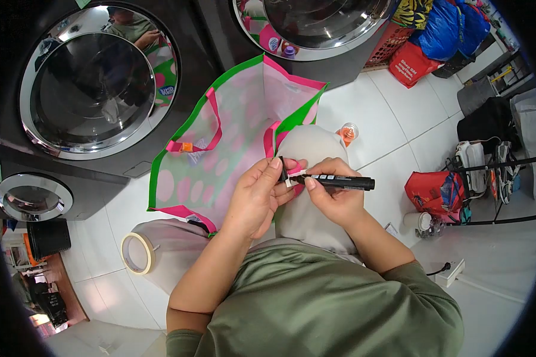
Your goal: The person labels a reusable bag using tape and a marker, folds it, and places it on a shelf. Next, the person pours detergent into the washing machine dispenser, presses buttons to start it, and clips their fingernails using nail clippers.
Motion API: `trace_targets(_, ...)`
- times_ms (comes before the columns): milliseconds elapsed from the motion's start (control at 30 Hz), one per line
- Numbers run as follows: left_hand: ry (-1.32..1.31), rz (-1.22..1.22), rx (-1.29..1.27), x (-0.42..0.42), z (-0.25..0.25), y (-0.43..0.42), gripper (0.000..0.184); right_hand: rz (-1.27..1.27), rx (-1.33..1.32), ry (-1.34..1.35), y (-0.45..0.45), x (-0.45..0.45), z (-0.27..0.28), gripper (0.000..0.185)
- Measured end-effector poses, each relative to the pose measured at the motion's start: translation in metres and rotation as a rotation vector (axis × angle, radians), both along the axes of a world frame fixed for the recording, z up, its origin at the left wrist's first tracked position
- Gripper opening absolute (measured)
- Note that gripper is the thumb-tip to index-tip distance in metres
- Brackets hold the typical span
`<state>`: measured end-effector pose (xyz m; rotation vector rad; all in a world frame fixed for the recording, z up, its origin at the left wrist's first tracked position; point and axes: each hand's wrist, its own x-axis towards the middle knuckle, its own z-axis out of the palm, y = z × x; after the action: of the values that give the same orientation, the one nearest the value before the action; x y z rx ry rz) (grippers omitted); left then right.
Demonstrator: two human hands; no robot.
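Note:
A black marker (342, 182) is gripped in my right hand (336, 199), its tip pointing left at a small pale label (294, 178) on a pink strap. My left hand (257, 196) pinches a black marker cap (281, 169) and steadies the label and strap over my knee. The large open bag (238, 113), with green and pink edges and pink dots, stands between my legs and the machines. An orange piece (187, 147) sits on its other pink handle. A roll of cream tape (137, 253) rests against my left leg.
Front-loading machines (95, 89) line the far side and left. On the tiled floor (384, 119) stands a small clear cup with orange contents (348, 132). Red and blue bags (411, 64) are at the upper right. A red bag (435, 191), white cup (421, 221) and rack are at right.

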<state>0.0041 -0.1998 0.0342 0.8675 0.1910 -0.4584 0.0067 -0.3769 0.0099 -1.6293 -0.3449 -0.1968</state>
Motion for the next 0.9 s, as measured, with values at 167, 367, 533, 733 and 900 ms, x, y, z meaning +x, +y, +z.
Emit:
trace_targets(167,0.003,-0.003,0.002,0.0003,-0.001,0.0006,0.031,0.016,-0.076,-0.018,-0.0036,-0.0004,-0.0018,0.012)
trace_targets(367,0.002,-0.006,-0.002,0.0001,-0.0015,-0.0005,0.031,-0.003,-0.009,0.016,-0.0026,-0.0003,-0.002,0.012)
trace_targets(533,0.01,-0.007,-0.002,0.0001,-0.0022,-0.0005,0.03,-0.008,0.024,0.012,-0.0013,0.0002,-0.0016,0.012)
trace_targets(733,0.027,-0.002,-0.02,0.0011,-0.0022,0.0022,0.03,0.025,0.065,0.024,-0.0058,0.0012,-0.0064,0.011)
trace_targets(900,0.032,0.024,-0.032,0.0034,-0.0047,0.0047,0.031,-0.026,0.092,0.013,-0.0063,-0.0002,-0.0067,0.011)
